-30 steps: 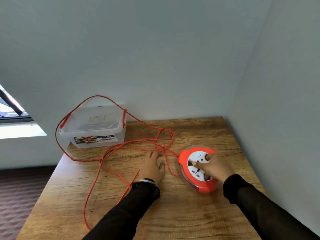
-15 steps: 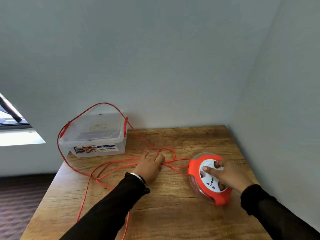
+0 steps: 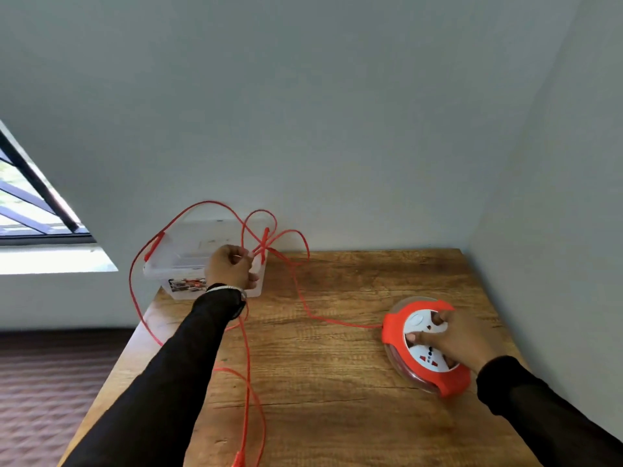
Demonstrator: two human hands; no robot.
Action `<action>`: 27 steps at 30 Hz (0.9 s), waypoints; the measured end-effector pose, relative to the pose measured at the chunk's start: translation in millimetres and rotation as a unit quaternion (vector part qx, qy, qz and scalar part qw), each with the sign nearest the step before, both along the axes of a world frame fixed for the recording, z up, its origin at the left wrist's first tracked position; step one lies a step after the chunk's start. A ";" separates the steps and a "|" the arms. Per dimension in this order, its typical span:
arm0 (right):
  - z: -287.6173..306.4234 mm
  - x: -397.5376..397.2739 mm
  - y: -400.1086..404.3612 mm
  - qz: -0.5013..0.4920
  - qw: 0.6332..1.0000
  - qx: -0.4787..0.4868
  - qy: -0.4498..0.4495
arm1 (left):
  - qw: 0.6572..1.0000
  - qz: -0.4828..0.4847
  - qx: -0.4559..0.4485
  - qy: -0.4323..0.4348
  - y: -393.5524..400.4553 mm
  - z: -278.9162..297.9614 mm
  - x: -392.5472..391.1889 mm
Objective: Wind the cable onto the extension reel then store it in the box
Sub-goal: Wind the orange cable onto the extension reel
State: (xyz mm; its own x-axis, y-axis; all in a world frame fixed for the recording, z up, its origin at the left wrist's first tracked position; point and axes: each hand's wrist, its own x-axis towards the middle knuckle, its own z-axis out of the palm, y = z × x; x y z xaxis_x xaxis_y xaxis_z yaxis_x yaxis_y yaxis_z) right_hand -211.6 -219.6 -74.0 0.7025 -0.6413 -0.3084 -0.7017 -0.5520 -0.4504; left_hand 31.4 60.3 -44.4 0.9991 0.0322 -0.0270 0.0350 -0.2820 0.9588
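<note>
Cable (image 3: 305, 299) loops spill past the desk (image 3: 337, 382) left edge and run off the near edge. Left hand (image 3: 231, 269) pinches raised strands before the lidded box (image 3: 188, 254) at the far left corner. Right hand (image 3: 451, 340) presses fingers into the reel (image 3: 392, 332) near the right edge, hiding part of its face. Desk middle lies open.
</note>
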 end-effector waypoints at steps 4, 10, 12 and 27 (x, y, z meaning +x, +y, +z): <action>-4.1 3.2 4.6 0.006 1.000 0.003 -0.005 | 0.918 -0.071 0.368 -0.129 1.2 -15.5 2.2; -5.9 7.5 9.0 -0.009 0.998 0.020 -0.064 | 0.841 -0.119 0.474 -0.232 -7.7 -31.9 -34.6; -3.3 9.1 9.4 -0.010 0.997 0.020 -0.078 | 0.856 -0.152 0.403 -0.287 -13.8 -27.6 -54.9; -38.2 7.5 44.8 -0.072 0.952 0.247 -0.165 | 0.944 -0.225 -0.179 0.164 -87.2 -92.4 -180.5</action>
